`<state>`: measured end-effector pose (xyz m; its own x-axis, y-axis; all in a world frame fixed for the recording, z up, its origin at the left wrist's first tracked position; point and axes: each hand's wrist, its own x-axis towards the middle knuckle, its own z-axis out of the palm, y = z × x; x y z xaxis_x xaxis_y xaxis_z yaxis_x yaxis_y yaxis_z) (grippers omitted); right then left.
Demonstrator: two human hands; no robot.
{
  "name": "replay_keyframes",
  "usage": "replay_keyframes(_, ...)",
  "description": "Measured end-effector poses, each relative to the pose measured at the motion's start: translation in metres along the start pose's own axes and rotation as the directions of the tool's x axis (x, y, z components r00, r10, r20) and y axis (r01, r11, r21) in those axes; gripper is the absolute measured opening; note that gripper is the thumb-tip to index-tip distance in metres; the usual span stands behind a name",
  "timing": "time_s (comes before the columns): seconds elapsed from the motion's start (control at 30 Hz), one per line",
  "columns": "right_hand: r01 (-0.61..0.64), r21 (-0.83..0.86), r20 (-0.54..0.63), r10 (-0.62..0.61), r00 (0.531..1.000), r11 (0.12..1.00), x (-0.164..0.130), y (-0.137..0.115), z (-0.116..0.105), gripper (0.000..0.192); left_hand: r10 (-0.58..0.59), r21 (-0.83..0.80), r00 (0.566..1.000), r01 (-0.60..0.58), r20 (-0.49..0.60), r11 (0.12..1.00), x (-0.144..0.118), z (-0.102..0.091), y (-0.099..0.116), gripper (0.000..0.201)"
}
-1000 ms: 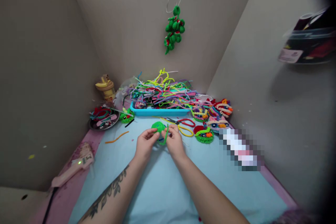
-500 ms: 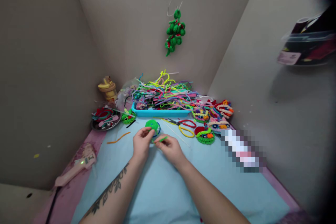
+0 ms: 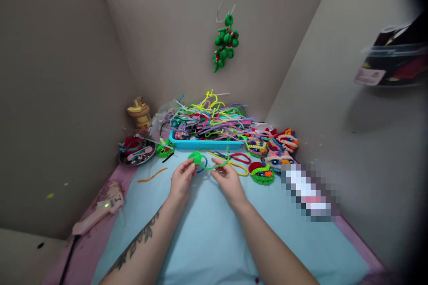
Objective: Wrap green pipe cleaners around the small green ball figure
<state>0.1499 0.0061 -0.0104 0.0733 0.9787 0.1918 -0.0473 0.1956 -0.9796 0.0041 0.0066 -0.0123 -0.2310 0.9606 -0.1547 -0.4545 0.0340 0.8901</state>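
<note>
My left hand (image 3: pixel 182 180) pinches a round, coiled green pipe-cleaner piece (image 3: pixel 196 157) between thumb and fingers. From that coil a loose length of green pipe cleaner (image 3: pixel 228 156) runs right and curls upward at its end. My right hand (image 3: pixel 229 182) has its fingers curled at this strand and appears to hold it loosely; the exact contact is hard to see. A blue pipe cleaner (image 3: pixel 204 165) curves beside the coil. Just beyond my right hand lie scissors with red and yellow handles (image 3: pixel 241 157).
A blue tray (image 3: pixel 207 144) heaped with colourful pipe cleaners stands at the back. Finished bird-like pieces (image 3: pixel 261 173) lie to the right. A metal bowl (image 3: pixel 150 153), an orange pipe cleaner (image 3: pixel 152 175) and a pink glue gun (image 3: pixel 100 213) are at left. Grey partitions (image 3: pixel 174 44) surround the table.
My right hand has moved right, away from the coil. The green strand now stretches out in a curve between my hands, its end pointing up.
</note>
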Motion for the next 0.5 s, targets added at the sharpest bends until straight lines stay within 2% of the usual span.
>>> replay_keyframes(0.07,0.065,-0.154,-0.034,-0.071,0.997,0.986,-0.002,0.003,0.007,0.031,-0.015,-0.016,0.999,0.016,0.048,1.0,-0.003,0.002,-0.001,0.044)
replay_keyframes(0.17,0.132,-0.228,-0.085,-0.155,0.984,0.965,-0.003,0.004,0.011,0.018,-0.014,0.019,0.996,0.012,0.085,1.0,-0.008,0.007,-0.004,0.04)
replay_keyframes(0.33,0.064,-0.133,-0.1,-0.078,0.992,0.989,-0.001,0.003,0.009,0.012,0.029,0.114,0.995,-0.04,0.1,0.993,-0.013,0.011,-0.005,0.033)
replay_keyframes(0.5,0.063,0.021,-0.157,-0.058,0.986,0.998,0.001,0.014,0.011,0.022,0.057,0.122,0.99,-0.072,0.128,0.99,-0.016,0.013,-0.004,0.028)
